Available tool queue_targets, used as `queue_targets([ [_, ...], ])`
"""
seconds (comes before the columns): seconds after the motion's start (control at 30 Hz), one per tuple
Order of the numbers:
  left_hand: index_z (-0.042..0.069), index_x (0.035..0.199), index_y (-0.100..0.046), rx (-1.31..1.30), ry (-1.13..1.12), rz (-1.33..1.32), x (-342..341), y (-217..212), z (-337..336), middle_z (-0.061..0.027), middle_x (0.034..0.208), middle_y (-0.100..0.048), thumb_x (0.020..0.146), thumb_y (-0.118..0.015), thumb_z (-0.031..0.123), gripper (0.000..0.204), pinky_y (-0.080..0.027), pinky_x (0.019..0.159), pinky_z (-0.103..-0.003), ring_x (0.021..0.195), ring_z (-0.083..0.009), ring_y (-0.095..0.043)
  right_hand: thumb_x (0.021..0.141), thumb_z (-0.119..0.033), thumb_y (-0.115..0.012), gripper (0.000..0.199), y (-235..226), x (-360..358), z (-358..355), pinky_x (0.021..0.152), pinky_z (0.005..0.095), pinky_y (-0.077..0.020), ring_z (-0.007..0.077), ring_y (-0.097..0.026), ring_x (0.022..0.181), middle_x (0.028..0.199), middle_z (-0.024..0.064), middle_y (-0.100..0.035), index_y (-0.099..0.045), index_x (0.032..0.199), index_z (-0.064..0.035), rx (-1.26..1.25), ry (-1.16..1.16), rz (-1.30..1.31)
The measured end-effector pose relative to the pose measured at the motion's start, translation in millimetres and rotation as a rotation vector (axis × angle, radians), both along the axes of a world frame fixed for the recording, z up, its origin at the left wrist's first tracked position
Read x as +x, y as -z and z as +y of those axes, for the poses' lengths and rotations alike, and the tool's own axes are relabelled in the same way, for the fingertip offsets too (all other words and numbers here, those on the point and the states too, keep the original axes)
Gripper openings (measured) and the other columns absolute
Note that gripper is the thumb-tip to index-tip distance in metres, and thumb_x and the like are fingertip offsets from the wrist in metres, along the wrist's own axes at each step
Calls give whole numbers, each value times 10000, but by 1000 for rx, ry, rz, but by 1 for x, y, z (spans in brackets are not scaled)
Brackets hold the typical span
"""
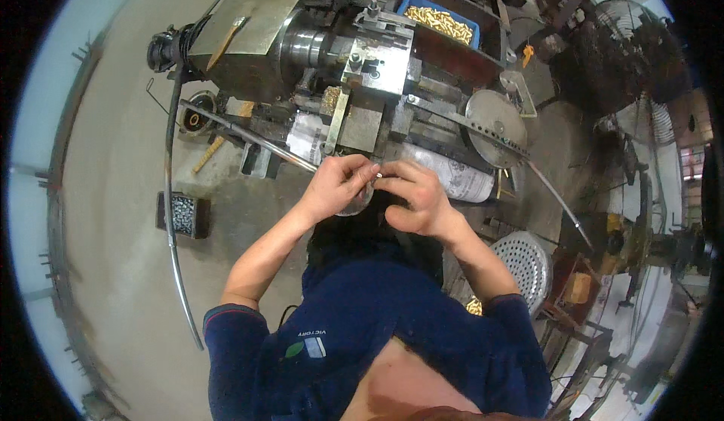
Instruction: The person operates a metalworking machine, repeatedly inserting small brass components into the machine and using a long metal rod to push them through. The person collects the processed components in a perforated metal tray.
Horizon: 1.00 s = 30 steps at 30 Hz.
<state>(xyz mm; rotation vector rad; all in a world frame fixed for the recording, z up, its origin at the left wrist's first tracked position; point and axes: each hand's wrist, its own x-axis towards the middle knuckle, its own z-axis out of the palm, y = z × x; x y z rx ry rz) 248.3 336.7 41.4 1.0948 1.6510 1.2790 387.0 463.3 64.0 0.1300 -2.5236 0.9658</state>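
Observation:
My left hand and my right hand meet in front of my body, close to the front of the machine. Between their fingertips sits a small shiny metal part, mostly covered by the fingers. The left thumb and fingers pinch it, while the right fingers curl onto it from the other side. A round, pale object shows partly below the hands. Just beyond stands a lathe-like machine with a bright metal block and a flat bar pointing toward me.
A blue bin of brass-coloured pieces stands behind the machine. A wooden-handled brush lies on the machine's cover. Long levers reach out on the left and right. A perforated round stool is at my right; a box of small grey parts sits on the floor, left.

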Motion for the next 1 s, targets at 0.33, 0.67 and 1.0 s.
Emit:
queue_targets([
  [0.33,-4,817,-605,-8,-46,10,-28,-1,-17,-9,611,-553,844,-581,172,180,-413,486,-234,541,-64,-516,547,-163,-588,282,-9,-35,16,707,362,-465,283,-551,823,908,109,-602,-643,801,-55,96,-157,-153],
  [0.67,84,1112,-521,-490,-851,1034,-141,-25,-246,-171,754,-606,763,-526,81,350,-450,626,-421,699,-339,-588,518,-182,-603,252,-37,-189,76,720,352,-472,287,-546,859,761,96,-632,-685,742,-104,607,187,-231],
  [1.0,-27,1118,-506,-726,-1001,695,-105,41,-294,-201,745,-607,743,-661,186,458,-461,625,-386,708,-334,-605,504,-195,-585,321,-5,-223,92,710,365,-485,330,-575,802,773,146,-635,-703,797,-139,497,89,-225],
])
